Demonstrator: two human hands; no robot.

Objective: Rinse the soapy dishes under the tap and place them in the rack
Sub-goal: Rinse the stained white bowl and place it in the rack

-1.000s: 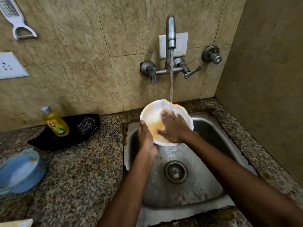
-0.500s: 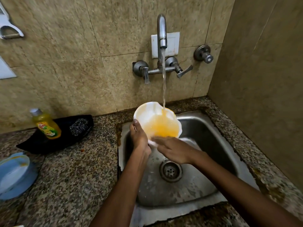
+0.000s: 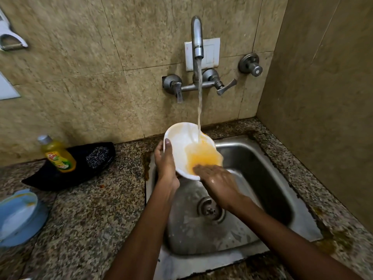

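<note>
One white round plastic bowl (image 3: 182, 144), pooled with orange-tinted water, is held tilted over the steel sink (image 3: 260, 158) under the stream of the single steel wall tap (image 3: 197, 39). Its left rim is gripped by the left hand (image 3: 166, 161); the right hand (image 3: 217, 178) lies with fingers straight on the lower rim, having slid down from inside the bowl. One yellow detergent bottle (image 3: 58, 155) is seen, label unreadable, and one blue bowl (image 3: 18, 215).

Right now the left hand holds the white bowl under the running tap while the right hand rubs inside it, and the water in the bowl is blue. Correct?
Not quite: in the head view the water pooled in the white bowl is orange-yellow, not blue. The rest stands.
</note>
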